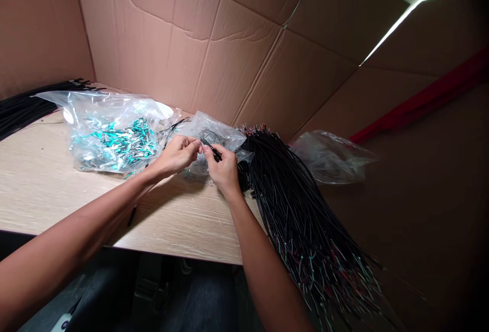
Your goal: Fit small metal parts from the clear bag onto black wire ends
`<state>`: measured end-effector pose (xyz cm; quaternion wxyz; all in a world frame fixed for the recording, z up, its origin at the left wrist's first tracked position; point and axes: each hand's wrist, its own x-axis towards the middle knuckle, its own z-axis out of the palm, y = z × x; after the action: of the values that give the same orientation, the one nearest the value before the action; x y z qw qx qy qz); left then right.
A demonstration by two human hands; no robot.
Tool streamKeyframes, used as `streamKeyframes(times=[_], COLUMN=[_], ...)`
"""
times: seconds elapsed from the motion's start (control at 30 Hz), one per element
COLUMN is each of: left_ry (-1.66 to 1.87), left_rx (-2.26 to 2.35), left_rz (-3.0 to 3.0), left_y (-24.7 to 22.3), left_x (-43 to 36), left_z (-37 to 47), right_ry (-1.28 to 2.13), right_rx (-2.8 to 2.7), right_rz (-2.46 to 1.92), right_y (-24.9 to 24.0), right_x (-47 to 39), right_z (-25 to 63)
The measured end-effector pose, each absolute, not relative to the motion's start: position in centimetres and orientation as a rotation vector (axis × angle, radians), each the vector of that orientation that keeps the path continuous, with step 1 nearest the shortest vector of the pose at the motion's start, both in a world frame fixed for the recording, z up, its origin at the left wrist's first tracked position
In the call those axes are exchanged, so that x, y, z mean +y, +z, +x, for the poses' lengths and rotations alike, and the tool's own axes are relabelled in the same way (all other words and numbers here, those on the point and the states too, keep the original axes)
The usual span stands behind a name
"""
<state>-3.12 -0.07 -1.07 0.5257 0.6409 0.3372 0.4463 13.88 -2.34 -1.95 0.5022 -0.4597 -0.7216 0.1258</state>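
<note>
My left hand (181, 154) is closed in a pinch above the table, its fingertips meeting those of my right hand; what it pinches is too small to make out. My right hand (223, 166) is closed around a small black tool (212, 151), with the thumb and forefinger at its near side. Just behind both hands lies a clear plastic bag (229, 136) of small silvery grey pieces. A black cable piece shows beneath my left forearm, partly hidden.
A clear bag of teal and silver parts (126, 141) lies left. Black cables with stripped coloured ends (301, 210) hang over the right edge of the wooden table (183, 225). More black cables (26, 105) lie far left. Cardboard walls (153, 42) stand behind; a crumpled bag (332, 156) is at right.
</note>
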Motion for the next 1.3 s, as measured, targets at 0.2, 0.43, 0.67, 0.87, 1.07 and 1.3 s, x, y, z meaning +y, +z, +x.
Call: streamKeyframes(times=[0.2,0.43,0.67,0.87,1.07,1.3], left_ry=[1.077,1.038,0.983,0.913,0.899,0.913], left_rx=[0.904,0.917,0.64,0.502,0.454,0.566], left_rz=[1.61,1.503,1.138,0.977,0.884,0.779], left_y=[-1.4,-1.0,-0.2,-0.1,0.2,0.1], left_x=[0.2,0.0,0.2,0.2,0.3,0.4], left_z=[-3.1,-2.8,-3.9,-4.3,-4.3,-3.8], right_ry=[0.424,0.758,0.22,0.255,0.305,0.429], right_rx=[-1.737,-1.46,-1.694,-1.723,-1.697,-1.667], right_rz=[-1.106,-1.225,-1.177,-1.132,-1.141,-1.142], right_y=[-2.2,-3.1,-1.9,-2.2,-2.5,-2.9], right_x=[-2.0,-1.0,-2.4,-2.2,-2.1,-1.6], right_z=[13.9,14.1,14.3,13.8,13.4,12.6])
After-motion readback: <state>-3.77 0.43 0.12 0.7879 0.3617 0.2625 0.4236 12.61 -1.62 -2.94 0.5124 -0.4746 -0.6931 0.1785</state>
